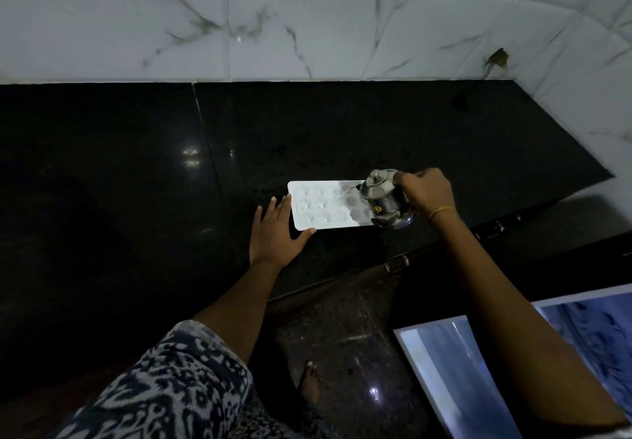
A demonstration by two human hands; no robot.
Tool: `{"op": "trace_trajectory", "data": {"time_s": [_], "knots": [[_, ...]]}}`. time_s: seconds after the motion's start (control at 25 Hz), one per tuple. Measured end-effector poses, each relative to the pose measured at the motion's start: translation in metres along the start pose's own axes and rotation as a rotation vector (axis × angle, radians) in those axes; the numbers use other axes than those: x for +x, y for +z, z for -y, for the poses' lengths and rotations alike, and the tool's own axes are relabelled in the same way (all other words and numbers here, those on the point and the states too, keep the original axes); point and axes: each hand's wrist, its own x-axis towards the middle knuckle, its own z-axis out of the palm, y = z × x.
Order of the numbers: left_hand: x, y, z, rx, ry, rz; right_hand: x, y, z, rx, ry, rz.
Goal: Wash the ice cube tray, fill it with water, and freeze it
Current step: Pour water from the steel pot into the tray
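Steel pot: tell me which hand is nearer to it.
Right. The right hand grips the steel pot, tilted over the right end of the ice cube tray. The left hand lies flat on the counter, touching the tray's opposite, left end.

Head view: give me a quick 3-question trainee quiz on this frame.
1. True or false: the tray lies flat on the black counter.
2. Which hand holds the steel pot? A) left B) right C) neither
3. What is the left hand doing?

Key
1. True.
2. B: the right hand has its grip on the pot, tilted over the tray's right end.
3. It lies open, fingers straight, against the tray's left end, steadying it.
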Motion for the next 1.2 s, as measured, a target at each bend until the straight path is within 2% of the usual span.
{"op": "trace_trajectory", "data": {"time_s": [0.24,0.44,0.56,0.68,0.84,1.2], "knots": [[0.000,0.000,0.000,0.004,-0.009,0.006,-0.002,0.006,-0.008,0.077,0.051,0.011],[0.000,0.001,0.000,0.011,-0.002,0.002,-0.004,0.006,-0.016,0.306,0.189,0.032],[0.001,0.002,0.001,0.014,-0.005,0.012,0.000,0.003,-0.012,0.354,0.184,0.031],[0.001,0.002,0.001,0.018,-0.007,0.014,0.006,0.001,-0.001,0.295,0.121,0.026],[0.001,0.001,0.000,0.027,-0.014,0.015,0.011,0.008,0.013,0.097,-0.003,0.038],[0.000,0.001,-0.001,0.024,-0.017,0.012,0.016,0.018,0.015,-0.047,-0.049,0.052]]}}
